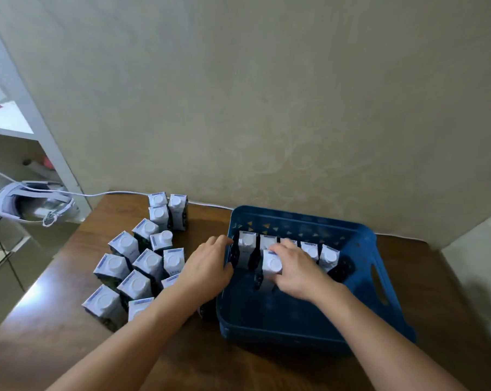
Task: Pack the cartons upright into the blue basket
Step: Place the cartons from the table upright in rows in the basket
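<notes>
A blue basket (379, 280) stands on the right half of a brown table. Along its far wall several white-topped dark cartons (328, 256) stand upright in a row. My right hand (298, 270) is inside the basket, shut on one carton (271, 263) that stands upright just in front of that row. My left hand (207, 268) rests on the basket's left rim with fingers spread, holding nothing. To the left of the basket a cluster of several loose cartons (127, 244) stands on the table; my left forearm hides a few of them.
The table (55, 334) abuts a beige wall. A white headset (29, 206) with a cable sits on a lower surface at the far left, beside a white shelf unit (26, 108). A white cable runs along the table's back edge.
</notes>
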